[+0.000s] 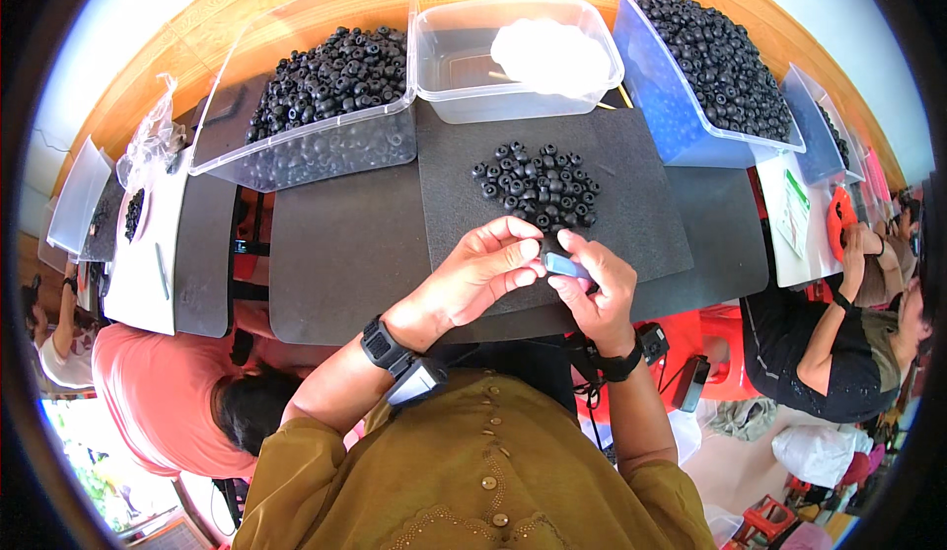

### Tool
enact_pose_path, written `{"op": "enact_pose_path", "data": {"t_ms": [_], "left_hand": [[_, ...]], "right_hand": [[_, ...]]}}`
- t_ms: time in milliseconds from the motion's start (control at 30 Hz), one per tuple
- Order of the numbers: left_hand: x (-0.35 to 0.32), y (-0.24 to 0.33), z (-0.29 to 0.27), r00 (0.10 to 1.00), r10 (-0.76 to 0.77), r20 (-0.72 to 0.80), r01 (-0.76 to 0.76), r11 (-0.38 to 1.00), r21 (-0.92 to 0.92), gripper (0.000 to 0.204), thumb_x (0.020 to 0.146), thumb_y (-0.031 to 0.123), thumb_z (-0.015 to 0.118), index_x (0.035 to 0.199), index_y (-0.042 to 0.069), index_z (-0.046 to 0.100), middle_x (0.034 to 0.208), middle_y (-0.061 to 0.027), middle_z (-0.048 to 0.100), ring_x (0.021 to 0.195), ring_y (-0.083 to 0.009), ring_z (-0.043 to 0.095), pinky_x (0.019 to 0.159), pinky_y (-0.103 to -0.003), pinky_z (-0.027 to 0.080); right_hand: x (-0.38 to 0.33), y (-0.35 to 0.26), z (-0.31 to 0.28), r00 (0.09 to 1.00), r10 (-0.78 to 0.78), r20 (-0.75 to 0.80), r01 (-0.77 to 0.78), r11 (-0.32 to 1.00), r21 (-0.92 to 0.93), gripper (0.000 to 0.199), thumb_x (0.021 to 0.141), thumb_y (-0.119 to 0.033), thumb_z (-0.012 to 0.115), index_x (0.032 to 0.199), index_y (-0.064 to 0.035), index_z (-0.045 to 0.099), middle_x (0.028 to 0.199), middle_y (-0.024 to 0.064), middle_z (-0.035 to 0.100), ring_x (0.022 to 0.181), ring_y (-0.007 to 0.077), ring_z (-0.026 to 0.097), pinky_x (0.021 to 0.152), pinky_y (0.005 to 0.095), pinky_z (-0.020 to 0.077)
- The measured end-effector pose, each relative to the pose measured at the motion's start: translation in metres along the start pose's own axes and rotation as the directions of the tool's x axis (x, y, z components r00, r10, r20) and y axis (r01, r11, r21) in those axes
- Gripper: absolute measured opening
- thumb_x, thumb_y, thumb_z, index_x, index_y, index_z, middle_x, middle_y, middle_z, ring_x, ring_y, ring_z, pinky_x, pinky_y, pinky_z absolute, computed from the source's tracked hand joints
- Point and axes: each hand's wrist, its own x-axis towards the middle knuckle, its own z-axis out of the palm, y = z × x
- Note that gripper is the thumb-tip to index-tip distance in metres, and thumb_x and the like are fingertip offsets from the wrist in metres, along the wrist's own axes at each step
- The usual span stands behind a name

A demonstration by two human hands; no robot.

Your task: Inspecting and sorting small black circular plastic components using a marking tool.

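Observation:
My left hand [485, 272] and my right hand [599, 289] meet above the near part of a dark mat [641, 205]. The right one grips a small blue-grey block-like tool [566, 266] between thumb and fingers; its exact kind does not show. With its thumb and fingertips drawn together, the left is closed right beside the tool's end. Something dark is at those fingertips, too small to make out. Just beyond both hands lies a loose pile of small round black parts with holes [538, 183], like thick beads.
Beyond the mat stand a clear bin of black parts [326, 136], a clear bin with a white bag [449, 101] and a bluish bin heaped with black parts [681, 106]. People sit left [178, 392] and right [829, 343] at neighbouring tables.

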Motion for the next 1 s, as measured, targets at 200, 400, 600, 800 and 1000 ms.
{"op": "enact_pose_path", "data": {"t_ms": [200, 400, 600, 800, 1000], "left_hand": [[0.006, -0.01, -0.003, 1.0, -0.009, 0.006, 0.009, 0.994, -0.112, 0.013, 0.096, 0.014, 0.06, 0.106, 0.007, 0.062, 0.101, -0.003, 0.065, 0.089, -0.0121, 0.063, 0.08, -0.023, 0.053], [0.008, -0.01, -0.004, 0.999, -0.002, -0.045, -0.005, 0.986, -0.167, 0.014, 0.095, 0.015, 0.062, 0.105, 0.006, 0.062, 0.099, -0.0064, 0.067, 0.09, -0.0142, 0.064, 0.08, -0.026, 0.053], [-0.006, 0.061, 0.017, 0.868, 0.478, -0.137, -0.444, 0.869, 0.217, 0.011, 0.092, 0.007, 0.064, 0.103, 0.007, 0.06, 0.092, -0.0054, 0.065, 0.083, -0.016, 0.064, 0.074, -0.026, 0.053], [-0.018, 0.161, -0.001, 0.294, 0.942, 0.164, -0.402, -0.034, 0.915, 0.024, 0.086, 0.001, 0.068, 0.109, 0.003, 0.063, 0.119, -0.0122, 0.061, 0.111, -0.0203, 0.059, 0.094, -0.032, 0.049], [-0.003, 0.075, 0.032, 0.622, 0.588, 0.516, -0.213, -0.507, 0.835, 0.03, 0.071, 0.003, 0.076, 0.099, 0.008, 0.067, 0.113, -0.0106, 0.062, 0.11, -0.0315, 0.057, 0.097, -0.043, 0.045]], "right_hand": [[0.0, -0.002, 0.0, 0.998, -0.041, 0.055, 0.045, 0.997, -0.061, 0.035, 0.078, -0.01, 0.075, 0.113, -0.0049, 0.069, 0.065, 0.0064, 0.058, 0.051, 0.0185, 0.052, 0.048, 0.0309, 0.0401], [0.002, -0.005, 0.0, 0.995, -0.081, 0.066, 0.086, 0.994, -0.074, 0.036, 0.077, -0.011, 0.075, 0.113, -0.006, 0.069, 0.066, 0.0073, 0.058, 0.052, 0.0208, 0.054, 0.049, 0.0317, 0.0412], [-0.005, 0.005, -0.004, 0.999, 0.039, -0.028, -0.038, 0.999, 0.021, 0.035, 0.08, -0.008, 0.073, 0.114, -0.0006, 0.066, 0.08, 0.0095, 0.066, 0.06, 0.0151, 0.058, 0.056, 0.0283, 0.0447], [-0.015, 0.011, -0.004, 0.927, 0.341, -0.157, -0.29, 0.916, 0.277, 0.033, 0.093, -0.011, 0.061, 0.122, 0.003, 0.059, 0.09, -0.0006, 0.058, 0.074, 0.0051, 0.049, 0.068, 0.0203, 0.0413], [-0.013, 0.009, -0.005, 0.918, 0.356, -0.176, -0.282, 0.896, 0.342, 0.036, 0.095, -0.012, 0.058, 0.128, 0.0035, 0.054, 0.084, -0.0015, 0.052, 0.072, 0.0044, 0.046, 0.064, 0.0192, 0.0381]]}}
